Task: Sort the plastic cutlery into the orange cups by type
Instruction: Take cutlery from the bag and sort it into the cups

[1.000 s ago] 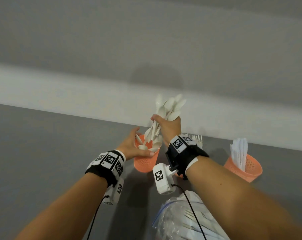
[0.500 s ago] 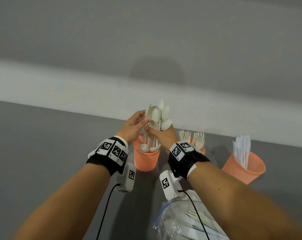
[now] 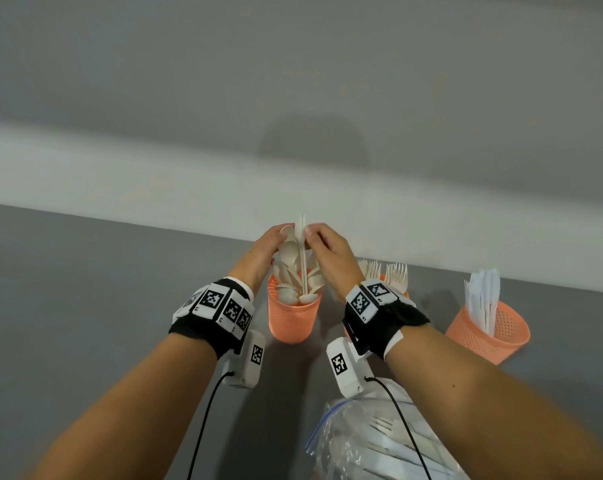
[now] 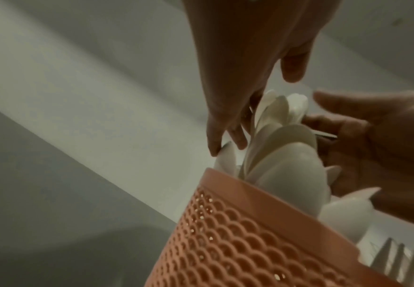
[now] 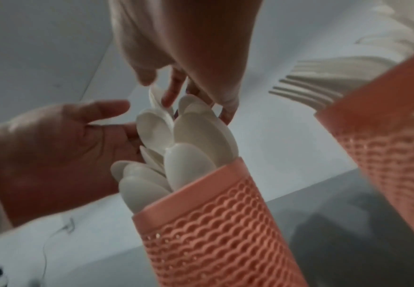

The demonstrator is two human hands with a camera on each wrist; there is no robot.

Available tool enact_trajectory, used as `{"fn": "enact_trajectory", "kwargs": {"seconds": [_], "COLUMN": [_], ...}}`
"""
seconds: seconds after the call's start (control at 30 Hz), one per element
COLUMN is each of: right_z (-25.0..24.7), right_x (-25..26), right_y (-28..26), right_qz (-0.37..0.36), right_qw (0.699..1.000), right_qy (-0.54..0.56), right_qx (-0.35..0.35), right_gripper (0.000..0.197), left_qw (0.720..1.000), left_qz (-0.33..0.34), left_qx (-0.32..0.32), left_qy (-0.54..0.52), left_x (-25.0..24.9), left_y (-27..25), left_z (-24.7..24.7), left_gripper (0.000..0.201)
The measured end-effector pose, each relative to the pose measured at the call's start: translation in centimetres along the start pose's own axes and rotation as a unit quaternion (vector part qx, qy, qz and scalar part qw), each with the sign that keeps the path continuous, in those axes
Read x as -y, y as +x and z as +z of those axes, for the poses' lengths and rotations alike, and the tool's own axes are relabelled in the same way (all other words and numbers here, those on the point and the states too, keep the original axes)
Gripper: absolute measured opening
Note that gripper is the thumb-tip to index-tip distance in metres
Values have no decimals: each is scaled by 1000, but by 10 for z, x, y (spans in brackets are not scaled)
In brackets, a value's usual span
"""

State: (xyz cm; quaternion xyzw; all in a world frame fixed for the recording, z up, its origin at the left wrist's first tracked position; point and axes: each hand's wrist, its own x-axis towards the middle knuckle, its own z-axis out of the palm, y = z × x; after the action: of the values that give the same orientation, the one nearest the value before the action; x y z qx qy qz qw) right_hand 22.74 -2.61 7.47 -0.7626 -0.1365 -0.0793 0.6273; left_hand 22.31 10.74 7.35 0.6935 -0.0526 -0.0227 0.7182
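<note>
Several white plastic spoons [image 3: 289, 258] stand bowls-up in the nearest orange mesh cup [image 3: 293, 320] on the grey table. My left hand [image 3: 279, 233] lies against their left side with straight fingers, thumb apart. My right hand [image 3: 313, 233] touches the tallest spoon's tip from the right, fingers extended. The left wrist view shows the left fingers [image 4: 216, 147] on the spoon bowls [image 4: 287, 155] above the cup rim [image 4: 238, 184]. In the right wrist view the right hand [image 5: 184, 93] rests its fingertips on the spoon tops [image 5: 196, 139] over the cup [image 5: 213, 223].
White forks [image 3: 397, 275] stand in a second orange cup [image 5: 385, 136] just behind my right wrist. White knives [image 3: 483, 296] fill a third cup [image 3: 500, 337] at the right. A clear zip bag [image 3: 362, 441] with more cutlery lies near me. A wall closes the table's far edge.
My right hand lowered its bundle of spoons into the cup and let go. My left hand rose from the cup rim to the spoon tops; both hands now touch the spoons.
</note>
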Motion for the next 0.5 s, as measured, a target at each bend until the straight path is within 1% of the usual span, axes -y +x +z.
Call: {"fn": "enact_trajectory", "kwargs": {"seconds": [0.07, 0.13, 0.17, 0.2, 0.23, 0.3, 0.4, 0.43, 0.5], "right_z": [1, 0, 0, 0, 0, -2, -8, -9, -10], "right_x": [-1, 2, 4, 6, 9, 11, 10, 8, 5], "right_y": [-2, -2, -1, 0, 2, 5, 2, -2, -12], "right_qz": [-16, -27, -38, -52, -68, -93, -89, -85, -71], "right_qw": [998, 998, 997, 994, 990, 990, 994, 995, 993], "right_qy": [-53, -58, -65, -82, -100, -97, -57, -59, -88], "right_qx": [-8, 12, 35, 57, 68, 52, 7, 4, 20], "right_gripper": [12, 33, 43, 48, 49, 44, 32, 28, 24], "left_qw": [998, 990, 985, 982, 980, 976, 965, 963, 957], "left_qz": [32, 78, 100, 117, 131, 156, 189, 192, 179], "left_qx": [-31, -61, -66, -66, -64, -61, -74, -78, -68], "left_qy": [51, 103, 121, 132, 137, 141, 165, 174, 216], "left_x": [2, 4, 4, 5, 4, 3, 3, 4, 6], "left_y": [-3, -3, -2, -1, 0, 2, 0, -1, -5], "left_z": [2, 5, 6, 6, 7, 6, 3, 2, 2], "left_gripper": [33, 32, 32, 31, 30, 27, 24, 24, 27]}}
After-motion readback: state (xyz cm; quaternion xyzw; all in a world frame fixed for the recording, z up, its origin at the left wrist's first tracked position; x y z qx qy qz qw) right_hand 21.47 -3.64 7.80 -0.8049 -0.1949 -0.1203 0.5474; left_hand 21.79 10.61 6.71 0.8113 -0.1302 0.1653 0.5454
